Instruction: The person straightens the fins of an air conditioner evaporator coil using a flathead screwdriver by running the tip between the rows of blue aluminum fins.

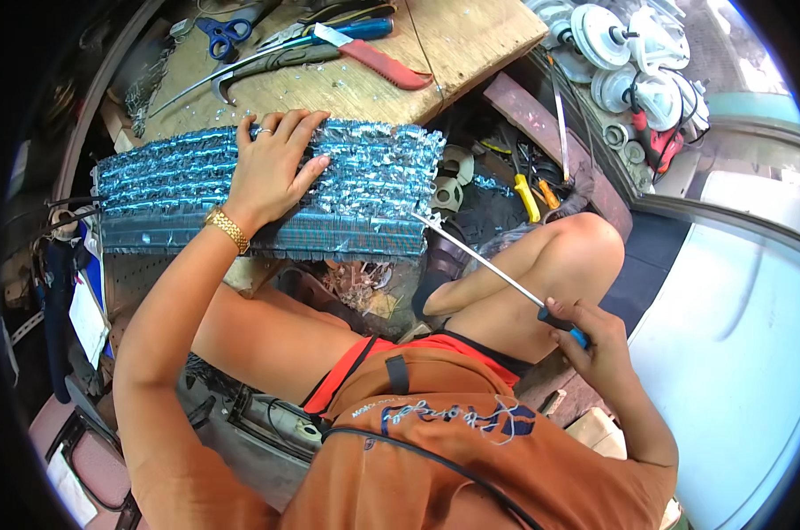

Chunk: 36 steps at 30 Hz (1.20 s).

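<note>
A long block of blue metal fins [373, 168], like a heat-exchanger coil, lies across in front of me. Its upper rows are torn and ragged, while the lower strip has even, close-set fins. My left hand [274, 168] rests flat on top of it, fingers stretched out over the ragged rows. In my right hand [597, 337], at the lower right, is a long-shafted screwdriver [488, 262], held by its dark blue handle. The tip of the shaft meets the block's right end, near the border between torn and even fins.
A wooden table [479, 44] beyond the block carries blue scissors [224, 37], another long screwdriver [356, 29] and a red-handled saw [382, 64]. Yellow-handled pliers [527, 196] lie right of the block. White round motor parts [603, 37] are piled at the far right.
</note>
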### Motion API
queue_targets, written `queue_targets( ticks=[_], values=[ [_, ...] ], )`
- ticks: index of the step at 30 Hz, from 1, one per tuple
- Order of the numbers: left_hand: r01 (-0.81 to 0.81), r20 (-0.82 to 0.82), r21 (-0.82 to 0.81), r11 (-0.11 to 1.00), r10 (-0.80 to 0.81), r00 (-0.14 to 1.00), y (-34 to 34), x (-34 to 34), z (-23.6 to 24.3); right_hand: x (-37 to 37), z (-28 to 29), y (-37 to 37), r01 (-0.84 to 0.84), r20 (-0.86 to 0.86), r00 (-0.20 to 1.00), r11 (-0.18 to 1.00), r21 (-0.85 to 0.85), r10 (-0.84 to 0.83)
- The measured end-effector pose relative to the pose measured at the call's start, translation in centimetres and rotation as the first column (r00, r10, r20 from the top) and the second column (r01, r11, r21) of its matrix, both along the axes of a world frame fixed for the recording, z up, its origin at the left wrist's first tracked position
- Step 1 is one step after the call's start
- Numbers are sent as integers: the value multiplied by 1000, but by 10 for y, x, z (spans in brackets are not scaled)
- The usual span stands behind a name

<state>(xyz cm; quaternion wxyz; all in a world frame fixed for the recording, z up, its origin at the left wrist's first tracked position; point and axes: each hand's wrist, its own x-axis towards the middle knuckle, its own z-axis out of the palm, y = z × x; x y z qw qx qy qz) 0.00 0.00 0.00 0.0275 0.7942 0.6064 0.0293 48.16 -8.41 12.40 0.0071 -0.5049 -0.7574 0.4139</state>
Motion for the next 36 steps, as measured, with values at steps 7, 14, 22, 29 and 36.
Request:
queue_targets(
  ticks=[7, 14, 22, 29, 36],
  values=[
    [11, 25, 6, 1000, -11, 1000, -5, 2, -3, 11, 16, 2, 77, -32, 997, 997, 11, -77],
    [34, 16, 71, 997, -35, 999, 1, -2, -3, 16, 25, -19, 94, 47, 994, 994, 60, -97],
    [26, 24, 69, 997, -28, 999, -1, -1, -5, 7, 0, -39, -33, 138, 990, 961, 274, -5],
    [10, 8, 89, 996, -11, 1000, 2, 0, -7, -5, -51, -58, 33, 97, 992, 915, 402, -78],
    [10, 84, 153, 988, -23, 996, 5, -14, -9, -4, -34, -42, 267, -222, 928, 951, -156, -297]
  ],
)
